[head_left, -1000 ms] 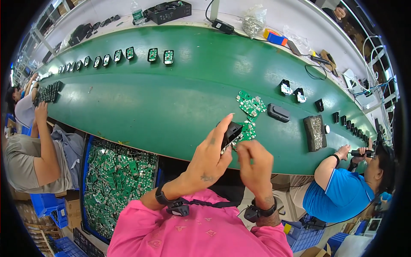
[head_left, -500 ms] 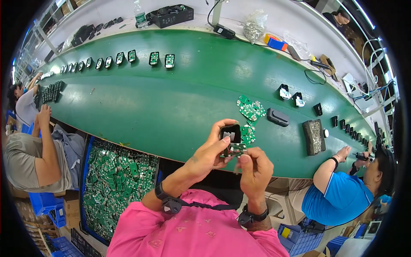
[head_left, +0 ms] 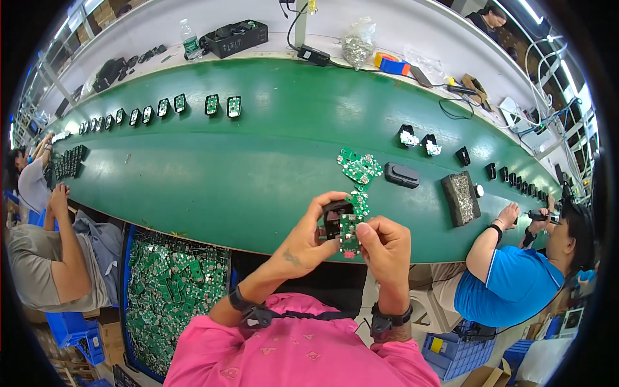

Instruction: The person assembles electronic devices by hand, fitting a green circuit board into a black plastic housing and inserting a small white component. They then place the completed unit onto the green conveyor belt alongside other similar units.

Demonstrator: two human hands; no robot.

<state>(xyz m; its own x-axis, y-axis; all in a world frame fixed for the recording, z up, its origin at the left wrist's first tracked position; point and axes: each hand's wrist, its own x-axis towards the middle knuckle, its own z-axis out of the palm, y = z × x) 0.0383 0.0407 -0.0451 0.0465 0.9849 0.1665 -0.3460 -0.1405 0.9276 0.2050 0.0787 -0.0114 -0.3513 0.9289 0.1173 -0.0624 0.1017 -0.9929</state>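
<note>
My left hand (head_left: 308, 235) is closed around a small black plastic housing (head_left: 331, 219), its hollow side partly hidden by my fingers. Between the thumb and fingers of my right hand (head_left: 386, 242) is a green circuit board (head_left: 349, 235), held upright against the right side of the housing. A reddish part shows at the board's lower end. Just beyond my hands lies a loose pile of green circuit boards (head_left: 361, 169) on the green table. To the right of that pile rests a closed black oblong case (head_left: 402, 175).
A dark block (head_left: 460, 198) with a speckled top lies to the right, near a person in a blue shirt (head_left: 522, 277). Housings with boards (head_left: 234, 106) line the far left. A blue-rimmed bin of boards (head_left: 174, 290) stands left below the table edge.
The board in my right hand has turned from nearly edge-on to upright, its green face showing. My view has shifted slightly to the right.
</note>
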